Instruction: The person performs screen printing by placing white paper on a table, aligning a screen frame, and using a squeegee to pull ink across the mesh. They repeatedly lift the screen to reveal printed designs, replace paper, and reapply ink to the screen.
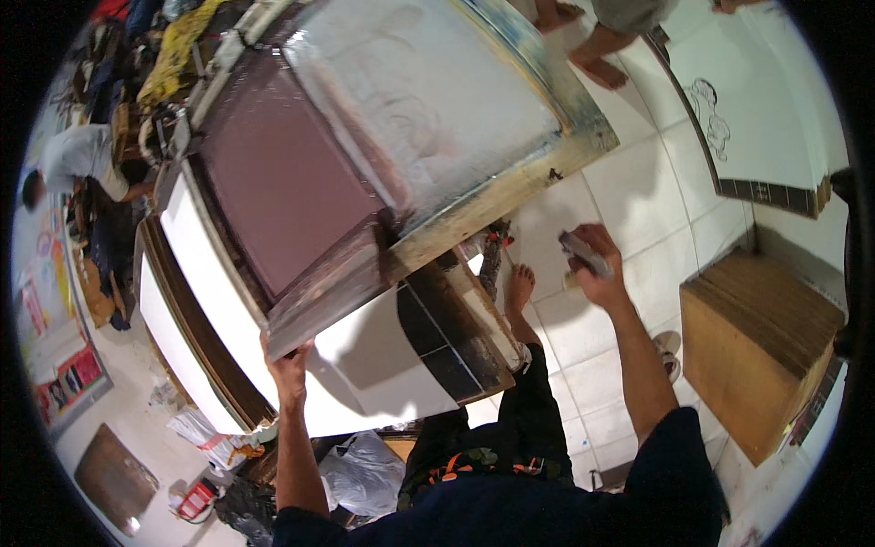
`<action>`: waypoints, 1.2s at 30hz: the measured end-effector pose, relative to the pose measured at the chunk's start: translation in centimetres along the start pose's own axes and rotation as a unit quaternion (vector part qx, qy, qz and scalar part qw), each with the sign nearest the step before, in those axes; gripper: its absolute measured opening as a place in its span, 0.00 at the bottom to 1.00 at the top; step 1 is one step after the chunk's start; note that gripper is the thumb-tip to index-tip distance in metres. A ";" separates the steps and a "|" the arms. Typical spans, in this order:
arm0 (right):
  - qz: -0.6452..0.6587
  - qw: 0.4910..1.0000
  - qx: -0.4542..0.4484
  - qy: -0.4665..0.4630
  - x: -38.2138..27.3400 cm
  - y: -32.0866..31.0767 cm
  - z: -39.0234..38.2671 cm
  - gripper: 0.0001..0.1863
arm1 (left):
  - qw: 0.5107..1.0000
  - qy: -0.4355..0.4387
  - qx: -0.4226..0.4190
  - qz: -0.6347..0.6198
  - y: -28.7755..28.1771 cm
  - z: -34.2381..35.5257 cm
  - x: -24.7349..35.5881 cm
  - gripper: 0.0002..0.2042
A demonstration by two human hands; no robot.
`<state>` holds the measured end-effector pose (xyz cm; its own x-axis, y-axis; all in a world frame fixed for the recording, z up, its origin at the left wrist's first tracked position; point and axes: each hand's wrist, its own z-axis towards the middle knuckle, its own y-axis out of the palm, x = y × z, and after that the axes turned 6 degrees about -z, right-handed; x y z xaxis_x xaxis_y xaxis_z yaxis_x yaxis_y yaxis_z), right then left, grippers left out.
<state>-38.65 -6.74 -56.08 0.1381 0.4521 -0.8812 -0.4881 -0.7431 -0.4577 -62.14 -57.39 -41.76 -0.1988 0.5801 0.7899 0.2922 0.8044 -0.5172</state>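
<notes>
A screen-printing frame (342, 321) with dark purple mesh (283, 164) lies tilted over a white sheet (374, 374). My left hand (289, 369) is closed on the near edge of this frame, thumb on top. Out to the right, over the floor, my right hand (602, 269) grips a short grey block-shaped tool (583, 253); its exact kind is hard to make out. The frame's far right side carries a smeared whitish panel (424, 100) with a worn, stained border. Under the white sheet is a board with a black strip (433, 333) along its right end.
More white panels (178, 337) stand at the left. A brown box-like stack (756, 346) is on the tiled floor (629, 196) at right, below a white board with a line drawing (756, 100). Other people's bare feet (602, 71) show at the top; another person (82, 159) bends at far left.
</notes>
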 end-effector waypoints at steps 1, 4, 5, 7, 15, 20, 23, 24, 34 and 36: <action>0.044 0.998 -0.024 0.047 -3.0 -1.2 -0.4 0.15 | 1.000 -0.003 -0.004 -0.010 0.1 0.0 -0.1 0.39; 0.167 0.955 -0.089 0.229 -11.9 -4.8 -0.9 0.14 | 0.999 0.001 0.005 -0.050 0.6 0.2 -0.4 0.41; 0.184 0.954 -0.106 0.211 -14.1 -5.4 -0.2 0.15 | 0.999 -0.012 0.011 -0.047 0.8 0.3 -0.4 0.41; 0.182 0.976 -0.082 0.087 -17.7 -5.0 1.9 0.16 | 0.996 -0.006 0.006 -0.088 1.1 0.4 -0.5 0.41; 0.045 0.997 -0.011 0.063 -24.1 -2.0 10.0 0.09 | 0.998 -0.008 0.026 -0.064 1.7 0.7 0.2 0.43; 0.121 0.986 0.045 0.101 -25.1 -1.0 12.8 0.14 | 0.996 -0.032 0.027 -0.080 1.8 0.5 1.0 0.45; 0.093 0.992 0.036 0.079 -25.4 -0.5 14.8 0.15 | 0.994 -0.032 0.018 -0.103 1.9 0.3 1.2 0.45; 0.101 0.992 0.028 0.075 -25.5 -0.3 15.3 0.15 | 0.995 -0.033 0.023 -0.091 1.9 0.3 1.2 0.45; 0.117 0.990 0.009 0.073 -27.3 0.4 17.9 0.17 | 0.997 -0.031 0.025 -0.072 1.9 0.7 0.7 0.46; 0.116 0.988 -0.016 0.104 -27.5 0.6 17.3 0.16 | 0.997 -0.025 0.024 -0.072 1.9 0.6 0.9 0.46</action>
<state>-57.62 -11.07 -30.10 0.2010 0.1588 -0.9666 -0.4998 -0.8320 -0.2406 -62.32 -55.25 -42.26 -0.2821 0.4635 0.8400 0.2124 0.8840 -0.4165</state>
